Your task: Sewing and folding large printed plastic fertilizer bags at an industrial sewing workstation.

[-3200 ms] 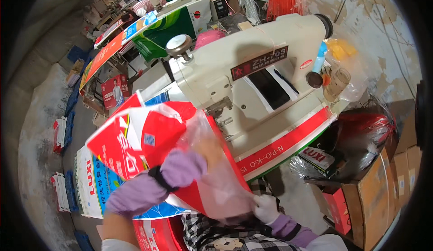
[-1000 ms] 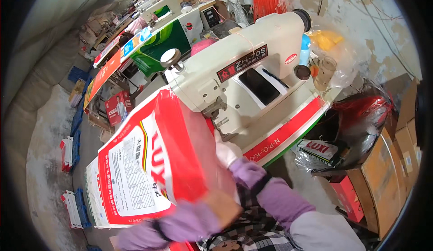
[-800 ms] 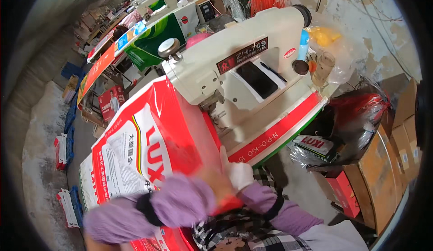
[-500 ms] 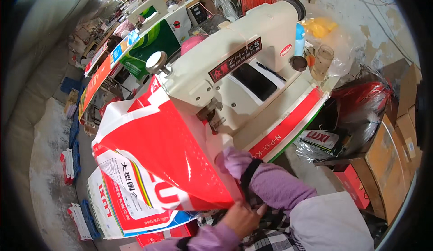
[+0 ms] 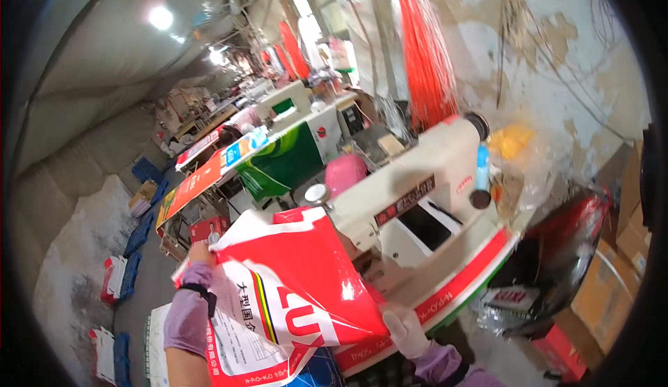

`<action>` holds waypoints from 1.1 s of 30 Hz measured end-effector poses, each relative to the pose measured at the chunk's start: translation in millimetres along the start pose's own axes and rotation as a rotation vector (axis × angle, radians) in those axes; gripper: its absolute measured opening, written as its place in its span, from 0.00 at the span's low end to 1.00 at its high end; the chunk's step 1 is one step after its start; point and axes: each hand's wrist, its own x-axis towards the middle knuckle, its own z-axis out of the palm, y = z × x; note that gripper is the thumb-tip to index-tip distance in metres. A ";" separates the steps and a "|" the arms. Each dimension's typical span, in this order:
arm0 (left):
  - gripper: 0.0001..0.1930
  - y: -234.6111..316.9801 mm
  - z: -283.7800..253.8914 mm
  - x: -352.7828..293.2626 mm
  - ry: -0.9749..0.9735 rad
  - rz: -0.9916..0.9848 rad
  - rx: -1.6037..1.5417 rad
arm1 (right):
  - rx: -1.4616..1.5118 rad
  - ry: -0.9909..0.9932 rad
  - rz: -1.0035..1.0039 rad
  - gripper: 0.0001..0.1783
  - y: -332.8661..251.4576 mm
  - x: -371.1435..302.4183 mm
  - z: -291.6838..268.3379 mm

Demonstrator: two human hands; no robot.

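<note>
A red and white woven plastic sack (image 5: pixel 299 269) is spread in front of the sewing machine. My left hand (image 5: pixel 200 253) is closed on its far left corner, the lilac sleeve lying along the sack's left side. At the sack's right corner, my right hand (image 5: pixel 409 331), in a pale glove, pinches the edge. The cream sewing machine (image 5: pixel 362 216) stands on a table (image 5: pixel 452 279) edged in red and white. Its needle area is partly hidden by the sack. More printed sacks (image 5: pixel 158 331) lie below and to the left.
A black phone (image 5: pixel 423 223) rests on the machine's bed, with a blue bottle (image 5: pixel 482 164) at the far end. Cardboard boxes (image 5: pixel 598 303) and a dark plastic bag (image 5: pixel 550 269) stand at right. Red strands (image 5: pixel 424 60) hang on the wall. Further machine tables recede behind.
My left hand has gone from the sack's near edge to its far left corner. My right hand has moved away from the needle area. The view has tilted up, showing more of the room.
</note>
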 end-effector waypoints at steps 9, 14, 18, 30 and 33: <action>0.05 -51.1 -252.6 -49.1 0.661 0.725 0.028 | -0.144 -0.133 -0.268 0.18 -36.0 -15.6 14.4; 0.20 -131.4 -154.4 -185.8 -0.634 0.174 0.308 | 0.092 -0.374 0.107 0.18 -24.6 -106.8 27.2; 0.24 84.3 -209.9 -229.9 -0.183 0.496 -0.694 | 0.238 -0.545 0.114 0.16 -12.5 -117.3 7.5; 0.27 293.2 2.5 -281.8 -0.782 -0.224 -2.020 | 0.035 -0.540 0.206 0.17 13.7 -129.8 -13.5; 0.25 259.3 -9.8 -267.0 -0.735 -0.246 -1.998 | 0.105 -0.482 0.175 0.18 5.5 -126.6 -8.4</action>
